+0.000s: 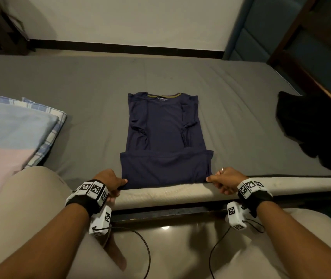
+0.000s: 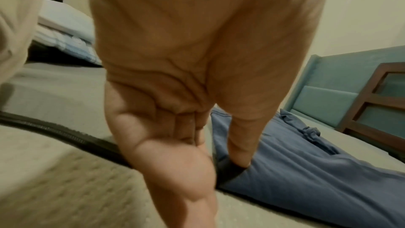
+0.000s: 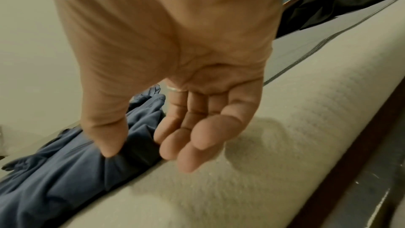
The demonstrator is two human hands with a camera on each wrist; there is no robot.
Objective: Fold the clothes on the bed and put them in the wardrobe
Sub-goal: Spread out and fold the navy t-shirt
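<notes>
A navy T-shirt (image 1: 164,137) lies flat on the grey bed sheet (image 1: 80,81), collar away from me. Its sleeves are folded in and its bottom part is folded up. My left hand (image 1: 118,184) pinches the near left corner; in the left wrist view the thumb (image 2: 238,159) sits on top of the shirt (image 2: 306,171) and the fingers curl under its edge. My right hand (image 1: 213,181) holds the near right corner. The right wrist view shows its thumb (image 3: 107,145) on the shirt (image 3: 54,179), with the fingers loosely curled beside the cloth.
A stack of folded light blue, pink and checked clothes (image 1: 9,133) sits on the bed at the left. A black garment (image 1: 309,125) lies crumpled at the right. The cream mattress edge (image 1: 180,194) runs just below my hands. A teal headboard (image 1: 271,37) stands at the far right.
</notes>
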